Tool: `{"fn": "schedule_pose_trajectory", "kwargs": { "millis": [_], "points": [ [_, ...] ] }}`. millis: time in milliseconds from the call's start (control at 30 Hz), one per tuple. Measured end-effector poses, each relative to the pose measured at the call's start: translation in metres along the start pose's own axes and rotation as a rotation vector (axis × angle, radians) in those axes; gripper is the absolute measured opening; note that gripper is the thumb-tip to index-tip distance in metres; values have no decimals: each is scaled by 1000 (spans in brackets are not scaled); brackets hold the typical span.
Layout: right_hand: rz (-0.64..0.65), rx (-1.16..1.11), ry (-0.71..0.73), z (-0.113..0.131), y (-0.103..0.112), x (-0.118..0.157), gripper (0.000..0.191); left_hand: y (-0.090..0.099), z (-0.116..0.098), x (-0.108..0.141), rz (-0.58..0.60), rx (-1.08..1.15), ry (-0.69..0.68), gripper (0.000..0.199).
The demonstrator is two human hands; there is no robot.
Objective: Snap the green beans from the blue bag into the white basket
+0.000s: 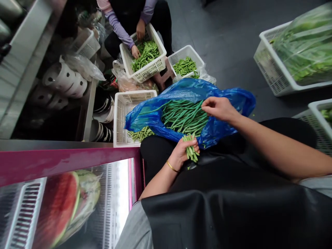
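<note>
Three white baskets [135, 98] of bean pieces [141, 134] stand near the blue bag [190, 87].

The left hand [181, 150] grips cut beans [191, 153] by the near edge of a blue bag [190, 89]. The right hand [220, 109] has its fingers bent at the right end of the long beans [184, 117] inside. A white crate [118, 117] sits left; beyond, a co-worker's hands [135, 52] reach into a second crate [149, 71].

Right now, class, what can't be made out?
Head view:
Floor of the blue plastic bag: hidden by long green beans.
How many pale green bean pieces the left hand grips: it covers some.
Whether the right hand pinches a bean: too small.
Lower white plastic basket, right: cut by edge.
</note>
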State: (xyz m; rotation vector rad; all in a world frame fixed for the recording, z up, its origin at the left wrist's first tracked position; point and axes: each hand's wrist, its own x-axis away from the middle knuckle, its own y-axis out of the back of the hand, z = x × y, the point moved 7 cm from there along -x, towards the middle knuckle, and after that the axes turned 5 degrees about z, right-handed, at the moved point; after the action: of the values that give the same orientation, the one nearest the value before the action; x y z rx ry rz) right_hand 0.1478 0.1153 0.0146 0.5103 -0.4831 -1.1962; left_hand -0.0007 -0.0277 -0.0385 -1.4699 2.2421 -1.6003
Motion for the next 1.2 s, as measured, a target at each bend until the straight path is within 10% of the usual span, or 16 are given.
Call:
{"fn": "schedule_pose_trajectory", "kwargs": {
  "millis": [100, 233, 300, 400, 533, 633, 867, 1000, 1200],
  "points": [
    [145, -277, -120, -15, 12, 32, 27, -1, -8, 1, -24, 26, -83, 33],
    [907, -446, -209, -12, -16, 102, 34, 13, -20, 13, -135, 18, -178, 32],
    [1091, -480, -227, -11, -11, 128, 38, 16, -28, 19, -140, 15, -202, 31],
    [1006, -396, -220, -24, 12, 132, 40, 16, -38, 23, -103, 12, -224, 33],
    [608, 457, -201, -49, 31, 97, 20, 15, -39, 17, -120, -68, -159, 35],
    [372, 795, 9, -18, 0, 66, 20, 11, -38, 9, -122, -133, -127, 35],
    [445, 634, 59, 22, -105, 1, 22, -1, -39, 8, -95, -146, -139, 36],
    [332, 546, 48, 26, -73, -2, 26, 9, -26, 5, -112, -81, -98, 32],
    [179, -413, 55, 53, -21, 81, 24, -2, -14, -19, -51, 7, -136, 36]
  ]
}}
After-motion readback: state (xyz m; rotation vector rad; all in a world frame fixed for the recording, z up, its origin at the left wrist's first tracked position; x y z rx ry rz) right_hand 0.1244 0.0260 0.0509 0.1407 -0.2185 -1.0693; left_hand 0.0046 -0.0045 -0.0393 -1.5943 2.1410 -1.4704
